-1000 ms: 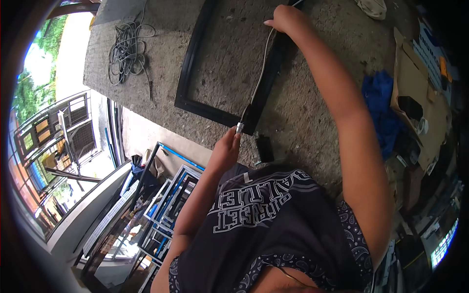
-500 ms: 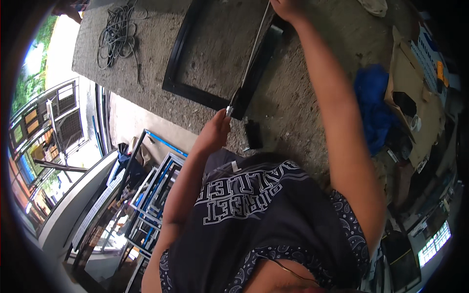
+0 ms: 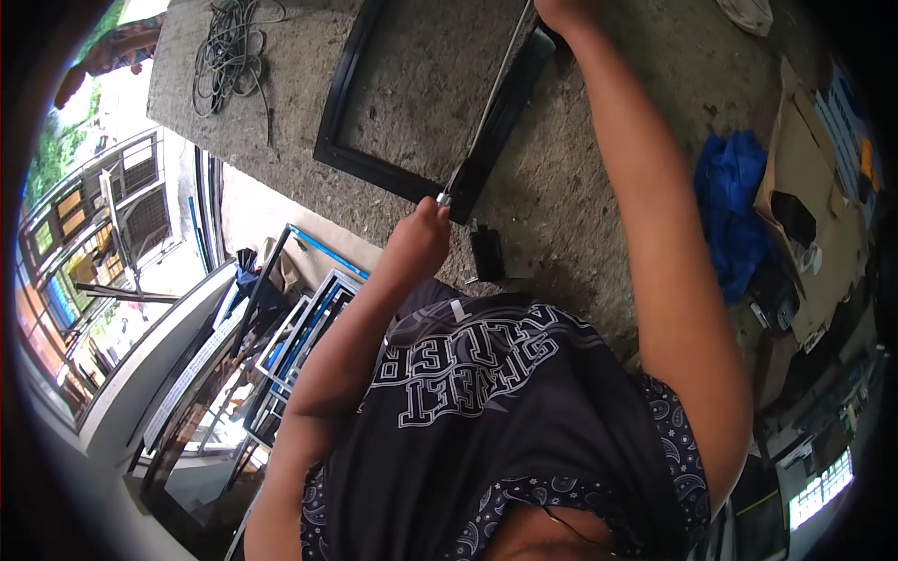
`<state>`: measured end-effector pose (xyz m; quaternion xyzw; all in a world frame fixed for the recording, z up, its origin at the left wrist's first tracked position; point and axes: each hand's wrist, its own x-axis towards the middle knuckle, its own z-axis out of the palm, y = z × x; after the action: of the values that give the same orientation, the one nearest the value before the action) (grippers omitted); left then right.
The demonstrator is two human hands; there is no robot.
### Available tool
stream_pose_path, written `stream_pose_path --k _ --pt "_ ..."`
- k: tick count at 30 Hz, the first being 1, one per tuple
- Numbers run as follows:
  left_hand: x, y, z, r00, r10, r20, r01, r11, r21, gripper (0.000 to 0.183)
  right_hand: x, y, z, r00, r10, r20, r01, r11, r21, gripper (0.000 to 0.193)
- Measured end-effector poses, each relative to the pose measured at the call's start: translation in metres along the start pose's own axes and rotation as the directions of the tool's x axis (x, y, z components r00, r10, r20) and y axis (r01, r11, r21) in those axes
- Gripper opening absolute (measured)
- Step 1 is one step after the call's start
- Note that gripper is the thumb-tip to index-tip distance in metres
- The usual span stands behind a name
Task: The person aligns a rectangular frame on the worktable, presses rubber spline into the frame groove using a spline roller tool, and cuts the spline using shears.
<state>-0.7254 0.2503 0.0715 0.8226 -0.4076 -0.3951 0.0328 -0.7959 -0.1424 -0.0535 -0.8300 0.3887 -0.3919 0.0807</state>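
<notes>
A black rectangular frame (image 3: pixel 369 168) lies on the rough, worn tabletop (image 3: pixel 580 201), its far end cut off by the picture's top edge. My left hand (image 3: pixel 423 236) is closed at the frame's near corner, round a tool with a silver metal piece (image 3: pixel 443 199) at the fist; its handle is hidden. A thin pale strip (image 3: pixel 496 89) runs straight along the frame's right side, from near that tool up to my right hand (image 3: pixel 564 13). The right hand is curled at the top edge, partly out of the picture; what it grips is hidden.
A small black block (image 3: pixel 486 254) lies near my body. Tangled grey cord (image 3: pixel 224 65) sits at the far left. Blue cloth (image 3: pixel 731 210) and an opened cardboard box (image 3: pixel 814 220) are at right. Metal frames (image 3: pixel 313 318) lean below left; another person's arm (image 3: pixel 126 42) shows top left.
My left fist has turned slightly and shifted a little right, covering more of the tool. The right hand stays at the strip's far end. Another person's arm has come into view at top left.
</notes>
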Motion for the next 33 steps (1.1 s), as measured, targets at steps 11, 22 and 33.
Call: stream_pose_path --k 11,22,33 --pt "0.032 0.019 -0.009 0.999 0.04 0.01 -0.041 0.998 0.045 0.036 0.003 -0.006 -0.011 0.995 0.079 0.069 -0.077 0.997 -0.022 0.026" --pt "0.04 0.032 -0.013 1.0 -0.004 0.015 0.003 1.0 0.016 0.035 0.054 0.074 0.013 0.994 0.091 0.058 -0.089 0.995 -0.036 0.03" --pt "0.063 0.049 -0.022 0.997 0.077 -0.018 -0.077 0.997 0.011 0.038 0.074 0.073 0.012 0.978 0.148 0.146 -0.161 0.984 0.079 0.034"
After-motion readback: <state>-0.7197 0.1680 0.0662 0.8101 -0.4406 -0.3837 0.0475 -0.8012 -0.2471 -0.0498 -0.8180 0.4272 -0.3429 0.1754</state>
